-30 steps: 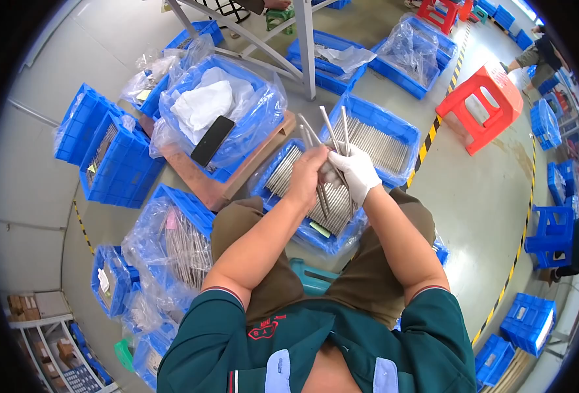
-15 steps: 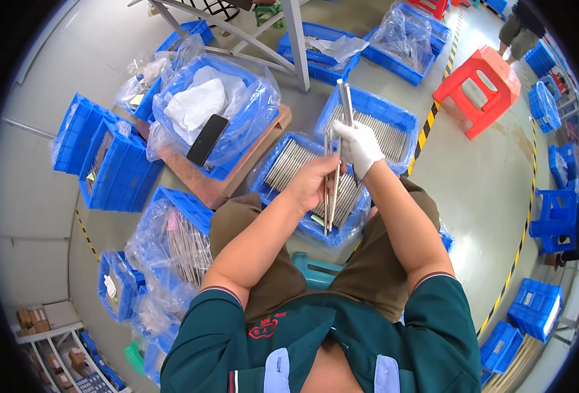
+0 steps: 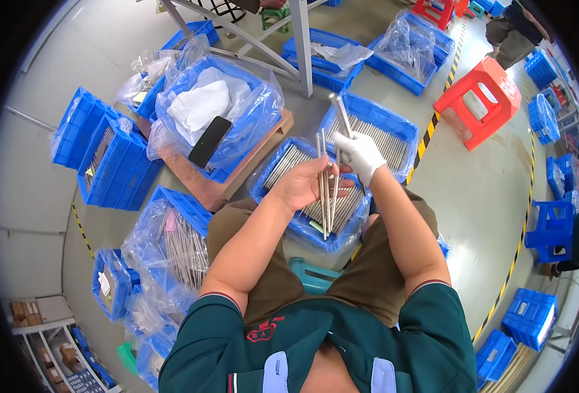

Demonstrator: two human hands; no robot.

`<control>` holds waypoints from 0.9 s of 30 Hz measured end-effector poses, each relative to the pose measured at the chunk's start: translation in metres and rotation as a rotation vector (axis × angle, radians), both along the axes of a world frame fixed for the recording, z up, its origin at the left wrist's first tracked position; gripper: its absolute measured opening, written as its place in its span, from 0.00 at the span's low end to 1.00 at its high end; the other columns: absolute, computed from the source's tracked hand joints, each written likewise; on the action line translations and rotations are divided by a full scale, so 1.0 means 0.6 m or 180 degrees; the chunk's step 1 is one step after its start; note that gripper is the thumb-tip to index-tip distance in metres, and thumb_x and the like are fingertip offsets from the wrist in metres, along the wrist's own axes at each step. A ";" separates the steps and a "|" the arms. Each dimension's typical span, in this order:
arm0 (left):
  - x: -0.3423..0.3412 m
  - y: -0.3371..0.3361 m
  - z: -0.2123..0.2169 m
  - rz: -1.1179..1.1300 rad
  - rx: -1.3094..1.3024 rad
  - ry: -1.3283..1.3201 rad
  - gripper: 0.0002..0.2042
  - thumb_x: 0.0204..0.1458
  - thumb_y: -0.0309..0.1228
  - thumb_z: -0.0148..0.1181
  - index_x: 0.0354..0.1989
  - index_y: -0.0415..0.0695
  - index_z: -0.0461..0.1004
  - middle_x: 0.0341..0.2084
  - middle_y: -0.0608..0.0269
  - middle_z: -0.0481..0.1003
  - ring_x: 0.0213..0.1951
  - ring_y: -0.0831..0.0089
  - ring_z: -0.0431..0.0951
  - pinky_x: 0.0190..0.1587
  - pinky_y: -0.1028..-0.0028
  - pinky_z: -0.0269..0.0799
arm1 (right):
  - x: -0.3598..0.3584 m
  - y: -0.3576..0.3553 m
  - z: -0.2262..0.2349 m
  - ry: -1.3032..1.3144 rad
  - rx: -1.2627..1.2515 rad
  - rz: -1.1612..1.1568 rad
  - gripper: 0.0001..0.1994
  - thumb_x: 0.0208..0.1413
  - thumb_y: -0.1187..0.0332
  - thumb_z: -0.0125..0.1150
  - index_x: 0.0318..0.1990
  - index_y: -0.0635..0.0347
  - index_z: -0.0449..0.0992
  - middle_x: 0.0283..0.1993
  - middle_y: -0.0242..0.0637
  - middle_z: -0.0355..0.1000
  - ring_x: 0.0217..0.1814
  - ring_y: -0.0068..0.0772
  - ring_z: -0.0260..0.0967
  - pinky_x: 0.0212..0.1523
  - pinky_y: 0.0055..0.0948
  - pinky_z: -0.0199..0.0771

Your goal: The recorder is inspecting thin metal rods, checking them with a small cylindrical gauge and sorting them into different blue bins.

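My bare left hand [image 3: 300,184] is curled around several thin metal rods [image 3: 324,204], its palm turned partly upward. Beside it, my right hand [image 3: 363,157], in a white glove, grips a small bundle of metal rods [image 3: 340,115] that tilts up and to the left. The two bundles are close together; whether they touch is hard to tell. Below my hands is a plastic-lined blue crate [image 3: 261,188] with rows of similar rods. Just beyond, a second lined blue crate [image 3: 410,145] holds more rods.
A black phone [image 3: 209,142] lies on a plastic-lined blue bin [image 3: 255,111] on a wooden pallet [image 3: 194,181]. Bagged rods [image 3: 183,252] are at my left. A red stool [image 3: 479,103] stands to the right, past the striped floor tape. Someone [image 3: 515,33] is at the far right.
The rods in my two hands have moved apart. My left hand has shifted slightly left and its fingers have loosened. The right bundle's upper end has swung left and lower.
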State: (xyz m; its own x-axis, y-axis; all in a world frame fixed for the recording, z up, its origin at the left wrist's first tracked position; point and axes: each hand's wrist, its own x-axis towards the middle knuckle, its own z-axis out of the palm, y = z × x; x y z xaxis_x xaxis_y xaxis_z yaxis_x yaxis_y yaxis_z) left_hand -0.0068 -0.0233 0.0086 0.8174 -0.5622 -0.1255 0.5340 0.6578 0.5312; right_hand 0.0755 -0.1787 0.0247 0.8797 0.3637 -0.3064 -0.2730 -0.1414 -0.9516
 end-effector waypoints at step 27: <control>0.028 0.026 0.009 0.2296 0.0222 0.0460 0.15 0.51 0.43 0.59 0.35 0.42 0.71 0.18 0.70 0.65 0.24 0.73 0.71 0.33 0.66 0.73 | -0.066 -0.007 0.024 0.0093 -0.0267 0.0739 0.14 0.56 0.64 0.51 0.43 0.65 0.71 0.20 0.32 0.69 0.14 0.15 0.56 0.15 0.16 0.53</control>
State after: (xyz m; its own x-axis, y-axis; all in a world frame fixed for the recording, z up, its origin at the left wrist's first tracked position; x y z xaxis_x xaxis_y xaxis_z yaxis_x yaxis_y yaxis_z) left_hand 0.0101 -0.0074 0.0143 0.9535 0.1220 -0.2757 0.0493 0.8390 0.5418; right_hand 0.0358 -0.1830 0.0392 0.7659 0.5272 -0.3681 -0.2512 -0.2817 -0.9260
